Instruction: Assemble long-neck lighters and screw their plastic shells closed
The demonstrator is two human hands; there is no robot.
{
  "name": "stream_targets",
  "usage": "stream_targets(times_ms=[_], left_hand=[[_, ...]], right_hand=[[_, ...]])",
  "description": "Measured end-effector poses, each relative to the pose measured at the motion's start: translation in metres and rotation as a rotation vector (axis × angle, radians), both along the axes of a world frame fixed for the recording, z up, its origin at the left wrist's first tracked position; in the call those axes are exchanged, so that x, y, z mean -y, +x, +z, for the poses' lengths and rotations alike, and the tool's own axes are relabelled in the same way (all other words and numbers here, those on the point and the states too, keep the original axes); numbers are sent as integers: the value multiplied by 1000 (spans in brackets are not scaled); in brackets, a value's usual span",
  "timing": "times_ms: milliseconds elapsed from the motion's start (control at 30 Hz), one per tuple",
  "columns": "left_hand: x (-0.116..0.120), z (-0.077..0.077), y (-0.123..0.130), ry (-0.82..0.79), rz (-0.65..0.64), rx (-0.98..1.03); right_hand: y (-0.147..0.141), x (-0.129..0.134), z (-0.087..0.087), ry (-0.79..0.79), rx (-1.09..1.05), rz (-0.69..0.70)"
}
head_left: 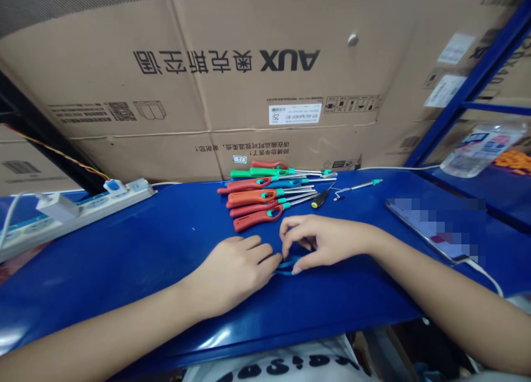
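Two bare hands meet near the middle of a blue table [124, 271], toward its front edge. The left hand [232, 274] and right hand [326, 241] close in on one small blue plastic piece [288, 265] held between them, the right hand's grip pinching it with thumb and curled fingers while the left fingertips [274, 260] press against it. Just beyond lies a loose stack of about seven long-nosed gas lighters [257, 197]: roughly five red or orange, one green, one blue. To their right are one screwdriver [320, 199] with a black and yellow handle and one thin metal rod [357, 186] with a teal end. A power strip [78, 213] sits at the table's left edge, a phone [431, 227] with a blurred screen at its right, and an AUX cardboard carton [228, 83] stands behind.
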State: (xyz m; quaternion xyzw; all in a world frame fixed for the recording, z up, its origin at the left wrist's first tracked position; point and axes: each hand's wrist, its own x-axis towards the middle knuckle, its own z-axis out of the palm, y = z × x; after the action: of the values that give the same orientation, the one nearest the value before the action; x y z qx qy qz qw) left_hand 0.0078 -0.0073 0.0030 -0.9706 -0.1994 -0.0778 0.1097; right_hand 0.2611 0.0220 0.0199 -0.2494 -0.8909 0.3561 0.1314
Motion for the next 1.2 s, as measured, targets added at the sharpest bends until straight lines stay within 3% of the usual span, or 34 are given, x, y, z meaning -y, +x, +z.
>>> stream_targets(times_ms=[100, 300, 467, 667, 867, 1000, 1200], left_hand=[[-8, -9, 0, -59, 38, 82], [-19, -14, -13, -300, 249, 277], [-27, -20, -15, -557, 341, 420], [-25, -20, -13, -514, 377, 499], [-17, -14, -15, -420, 352, 444], [-14, -12, -14, -432, 268, 320], [-18, -14, -14, -432, 247, 263]], right_hand=[[3, -3, -7, 16, 83, 7], [13, -10, -6, 93, 183, -39], [18, -20, -5, 252, 104, -160], [31, -31, -3, 521, 59, -448], [45, -35, 1, 590, 172, -537], [49, -34, 6, 482, 161, -564], [47, -24, 13, -110, 161, -432]])
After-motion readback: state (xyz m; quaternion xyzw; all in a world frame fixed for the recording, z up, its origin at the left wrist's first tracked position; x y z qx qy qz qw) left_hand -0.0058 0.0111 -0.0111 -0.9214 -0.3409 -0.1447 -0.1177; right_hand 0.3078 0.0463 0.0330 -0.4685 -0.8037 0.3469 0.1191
